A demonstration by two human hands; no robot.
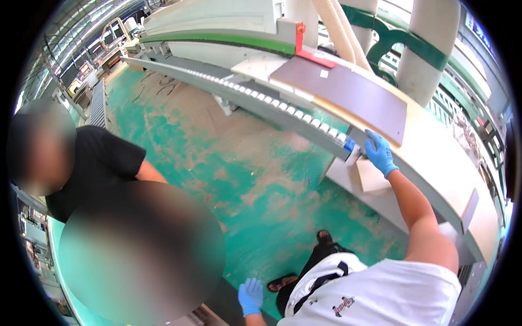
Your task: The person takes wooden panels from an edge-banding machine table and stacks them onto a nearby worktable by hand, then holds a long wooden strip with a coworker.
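Observation:
My right hand, in a blue glove, reaches out to the edge of a long machine table. Its fingers are stretched out beside the corner of a grey-brown panel lying flat there; whether they touch it I cannot tell. Close by is the blue end cap of a rail with white rollers. Under that hand sits a pale block-shaped piece. My left hand, also blue-gloved, hangs low by my side with fingers extended and nothing visible in it. A dark surface edge lies near it.
A co-worker in a black shirt stands at the left, partly blurred. The green machine beam with a red bracket runs behind the rail. Hoses and large ducts rise at the back. The green floor is dusty.

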